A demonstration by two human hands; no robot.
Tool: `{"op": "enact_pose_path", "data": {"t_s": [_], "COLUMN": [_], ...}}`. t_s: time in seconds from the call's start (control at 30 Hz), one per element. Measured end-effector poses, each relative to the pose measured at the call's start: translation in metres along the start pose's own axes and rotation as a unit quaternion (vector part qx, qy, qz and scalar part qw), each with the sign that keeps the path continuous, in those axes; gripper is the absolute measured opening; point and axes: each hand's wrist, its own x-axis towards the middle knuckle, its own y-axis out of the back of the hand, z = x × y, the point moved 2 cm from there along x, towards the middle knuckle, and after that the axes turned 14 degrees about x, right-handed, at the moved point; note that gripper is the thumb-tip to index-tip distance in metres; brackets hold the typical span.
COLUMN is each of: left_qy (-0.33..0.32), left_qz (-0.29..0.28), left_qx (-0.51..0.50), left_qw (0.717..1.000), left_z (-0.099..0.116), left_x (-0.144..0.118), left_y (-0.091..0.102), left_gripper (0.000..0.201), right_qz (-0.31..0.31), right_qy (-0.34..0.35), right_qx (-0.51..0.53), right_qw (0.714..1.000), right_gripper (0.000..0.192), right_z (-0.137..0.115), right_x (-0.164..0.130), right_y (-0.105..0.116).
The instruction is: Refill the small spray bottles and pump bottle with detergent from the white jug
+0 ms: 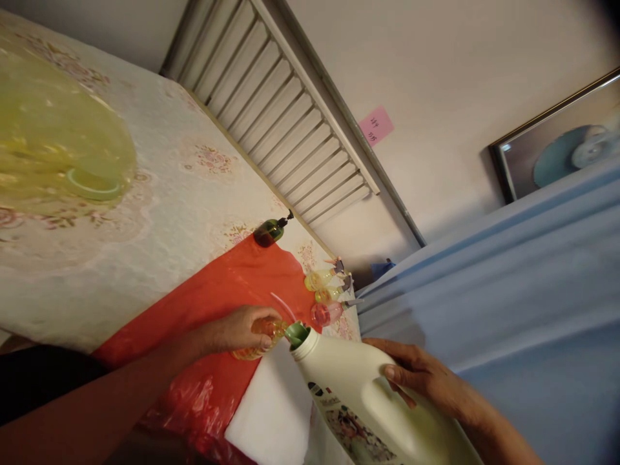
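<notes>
Here, head view, item by item. Your left hand (245,330) is closed around a small clear bottle (256,337) of amber liquid, steadying it on the red plastic sheet (232,284) so that its mouth sits just beside the spout of the jug. Your right hand (421,374) is wrapped about the handle of the large white jug (368,394), which is tipped toward the small bottle with its green neck (296,333) lowest; the handle grip seems chosen to carry the weight while the tilt is controlled. A white cloth (274,413) lies under the jug's neck, partly over the red sheet, probably to catch drips. Beyond, near the far edge of the surface (159,213), three small pump bottles stand close together: yellow (317,280), yellow-green (325,295) and pink (325,314). A dark green pump bottle (272,230) stands apart at the sheet's far corner. A translucent yellow object (58,142), blurred and close to the camera, covers the upper left; what it is cannot be told. Background: a slatted panel (290,123), a pink note (376,125) on the wall, a framed picture (557,142), a blue fabric (508,278).
</notes>
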Motion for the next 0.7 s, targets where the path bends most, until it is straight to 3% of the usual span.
{"op": "enact_pose_path", "data": {"t_s": [0.7], "left_qy": [0.001], "left_qz": [-0.001], "left_qx": [-0.001], "left_qw": [1.000], "left_z": [0.0002], "left_x": [-0.0005], "left_y": [0.0003], "left_gripper": [0.046], "right_qz": [-0.005], "right_qy": [0.012], "right_qx": [-0.001], "right_qw": [1.000], "right_gripper": [0.071], "right_z": [0.0019], "right_x": [0.0001], "right_y": [0.0022]}}
